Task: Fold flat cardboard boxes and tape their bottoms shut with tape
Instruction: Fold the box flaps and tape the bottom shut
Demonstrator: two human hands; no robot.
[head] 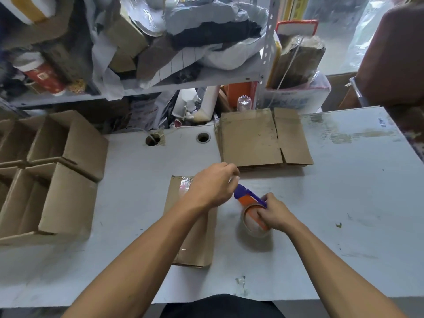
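A folded cardboard box (197,239) stands bottom-up on the grey table (344,203), with shiny tape across its far end. Over the box's far right corner my left hand (212,187) hovers with curled fingers, pinching at the tape end by the purple tip of the dispenser. My right hand (274,213) grips the purple and orange tape dispenser (251,199), whose roll of clear tape (253,226) rests on the table just right of the box. A stack of flat cardboard boxes (261,140) lies behind the hands.
Several folded open boxes (57,180) crowd the table's left side. Two round cable holes (203,137) sit near the far edge. Behind stands a metal shelf (183,84) packed with bags and cartons. A scrap of tape (241,281) lies near the front edge.
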